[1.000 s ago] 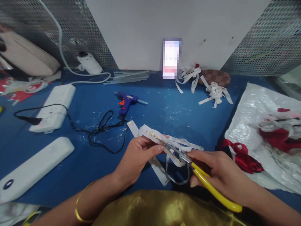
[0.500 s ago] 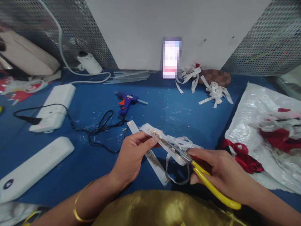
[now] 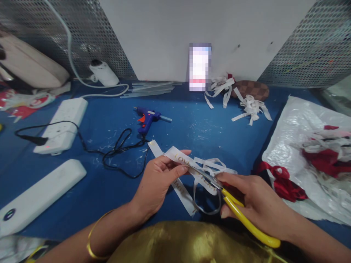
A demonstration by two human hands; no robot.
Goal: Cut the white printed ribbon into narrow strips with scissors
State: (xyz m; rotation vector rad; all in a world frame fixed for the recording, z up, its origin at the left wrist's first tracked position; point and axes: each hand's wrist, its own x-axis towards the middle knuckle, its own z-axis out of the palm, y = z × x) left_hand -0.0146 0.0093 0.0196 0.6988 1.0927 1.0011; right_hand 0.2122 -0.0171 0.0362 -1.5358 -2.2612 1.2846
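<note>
Left hand (image 3: 157, 179) pinching a white ribbon (image 3: 181, 157) printed with gold letters, thumb and fingers closed on the strip just above the blue tabletop (image 3: 192, 128), near its front edge. Right hand (image 3: 253, 202) wrapped around yellow-handled scissors (image 3: 233, 204), grip closed on the handles, blades lying along the ribbon with the tips close to the left thumb. Cannot tell whether the blades stand open or shut. Risk of a nick to that thumb if the blades close so near the pinch. Risk of a crooked or ragged cut too, with the ribbon slack and looping under the blades rather than taut. Loose tails hanging below, liable to slip between the blades. Blue glue gun (image 3: 148, 118) with its black cord (image 3: 120, 148) lying just beyond the hands, apparently plugged in and possibly hot; a trailing ribbon end could stray onto it.
</note>
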